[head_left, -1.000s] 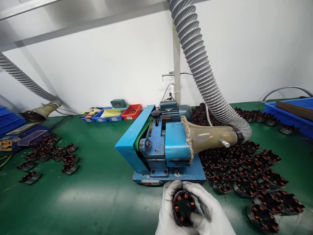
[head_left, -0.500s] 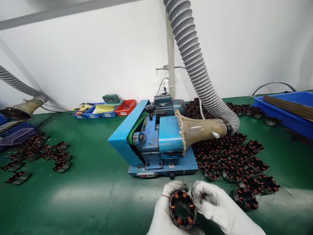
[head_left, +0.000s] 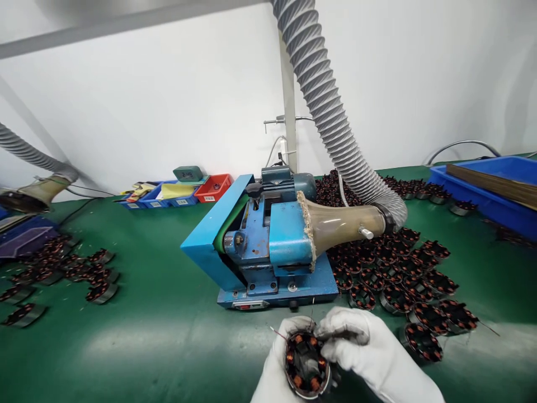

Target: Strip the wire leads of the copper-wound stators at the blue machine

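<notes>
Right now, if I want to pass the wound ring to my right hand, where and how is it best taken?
Probably take the wound ring by its silvery outer wall at lower right, the right hand coming from the right. The left hand wraps the ring's left side, a red wire sticks out upper left, and copper coils line the inside.

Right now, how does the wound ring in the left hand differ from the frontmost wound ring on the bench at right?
The held ring is in the left hand; the bench ring rests on the green bench. The held ring faces the camera more squarely; the bench ring shows at a slant. Both carry copper-coloured coils in a circle.
</notes>
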### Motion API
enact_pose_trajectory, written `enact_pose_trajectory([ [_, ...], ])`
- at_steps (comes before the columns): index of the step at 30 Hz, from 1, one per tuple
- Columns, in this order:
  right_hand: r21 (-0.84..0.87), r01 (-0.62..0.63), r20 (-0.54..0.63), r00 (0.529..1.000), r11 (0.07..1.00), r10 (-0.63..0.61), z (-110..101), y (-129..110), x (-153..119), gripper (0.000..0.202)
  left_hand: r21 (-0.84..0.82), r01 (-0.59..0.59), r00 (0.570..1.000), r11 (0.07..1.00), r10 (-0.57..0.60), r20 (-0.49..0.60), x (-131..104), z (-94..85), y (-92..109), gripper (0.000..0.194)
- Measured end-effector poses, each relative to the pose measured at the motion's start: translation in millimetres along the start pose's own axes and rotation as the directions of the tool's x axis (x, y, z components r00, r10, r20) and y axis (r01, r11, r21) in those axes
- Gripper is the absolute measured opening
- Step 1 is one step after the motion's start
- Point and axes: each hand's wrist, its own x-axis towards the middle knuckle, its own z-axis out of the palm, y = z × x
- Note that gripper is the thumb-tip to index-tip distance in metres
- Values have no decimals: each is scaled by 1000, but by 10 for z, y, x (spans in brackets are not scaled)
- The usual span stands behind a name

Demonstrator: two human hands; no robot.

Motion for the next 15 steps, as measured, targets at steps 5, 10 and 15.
enact_pose_trajectory([
  [5, 287, -113, 95, 991, 951, 90, 16, 155, -32, 38, -9, -32, 999, 999, 31, -45, -62, 30, -55, 42],
  [10, 617, 5, 26, 999, 787, -27, -63, 123, -132, 42, -112, -150, 978, 982, 130, -164, -50, 132, -44, 37],
  [15, -5, -85, -100, 991, 996, 85, -27, -11, -165, 29, 0, -105, 982, 994, 104, -155, -63, 143, 127, 31],
])
